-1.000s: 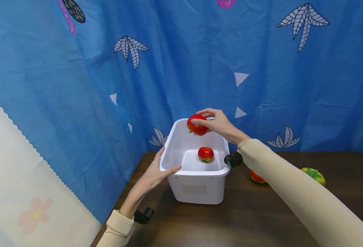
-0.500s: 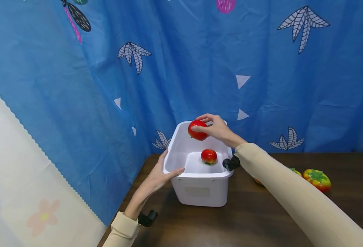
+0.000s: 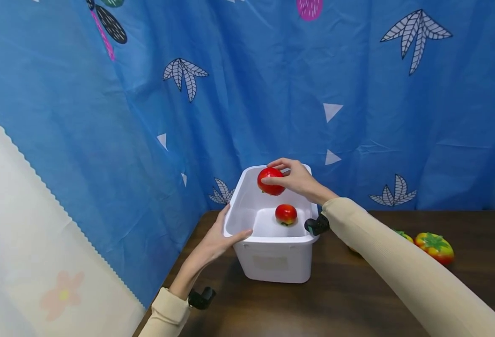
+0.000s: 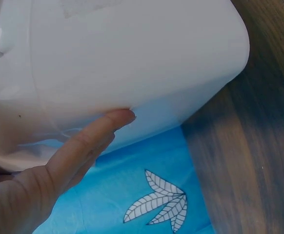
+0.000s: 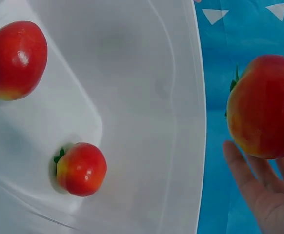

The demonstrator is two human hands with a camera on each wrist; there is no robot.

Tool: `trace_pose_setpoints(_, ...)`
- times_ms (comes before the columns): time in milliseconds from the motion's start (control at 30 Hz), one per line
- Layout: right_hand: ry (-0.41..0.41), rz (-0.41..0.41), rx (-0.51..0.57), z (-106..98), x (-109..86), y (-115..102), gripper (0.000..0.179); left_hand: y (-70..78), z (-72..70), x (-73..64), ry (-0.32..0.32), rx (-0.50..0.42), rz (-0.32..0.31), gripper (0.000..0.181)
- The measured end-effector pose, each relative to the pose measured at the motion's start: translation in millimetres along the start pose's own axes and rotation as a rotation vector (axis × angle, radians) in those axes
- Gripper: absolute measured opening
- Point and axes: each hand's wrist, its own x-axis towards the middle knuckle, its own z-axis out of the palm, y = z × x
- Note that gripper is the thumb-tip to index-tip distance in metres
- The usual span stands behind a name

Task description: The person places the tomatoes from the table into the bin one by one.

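Note:
A red tomato (image 3: 269, 182) is held in my right hand (image 3: 301, 180), between thumb and fingers, above the far part of a white plastic bin (image 3: 270, 262). Seen from the right wrist, the held tomato (image 5: 264, 107) has a yellow patch and a green stem end. Two more red tomatoes lie on the bin floor there: a larger one (image 5: 16, 59) and a smaller one (image 5: 83, 169). Only one tomato (image 3: 286, 214) inside the bin shows from the head. My left hand (image 3: 213, 241) grips the bin's near left corner, thumb over the rim, fingers (image 4: 91, 139) along the outer wall.
Right of the bin, a yellow-green and red tomato (image 3: 434, 247) sits on the dark wooden table (image 3: 340, 290). Beside it, more fruit is mostly hidden by my right sleeve (image 3: 399, 252). A blue patterned curtain (image 3: 264, 93) hangs behind the table and along its left.
My right hand has lowered the tomato slightly toward the bin. The head view has shifted a little, uncovering more of the fruit on the right. My left hand keeps its grip on the bin.

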Motion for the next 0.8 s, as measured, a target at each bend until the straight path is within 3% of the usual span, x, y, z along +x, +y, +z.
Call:
trace_pose_setpoints(167, -0.016, -0.003, -0.009, -3, -1.4, 0, 0.065, 0.3, -2.0, 0.9, -0.011, 0.001, 0.012, 0.102)
trace_pose_setpoints(433, -0.030, 0.001, -0.045, -19, -9.4, 5, 0.063, 0.3, 0.3, 0.8, -0.007, 0.015, -0.020, 0.104)
trace_pose_setpoints(633, -0.028, 0.051, -0.066, -50, -22.2, 18, 0.063, 0.3, -0.9, 0.9, -0.007, 0.010, -0.010, 0.104)
trace_pose_setpoints(800, 0.011, 0.106, -0.102, -88, -46.3, 43, 0.070, 0.8, -3.7, 1.4, -0.009, 0.032, -0.010, 0.105)
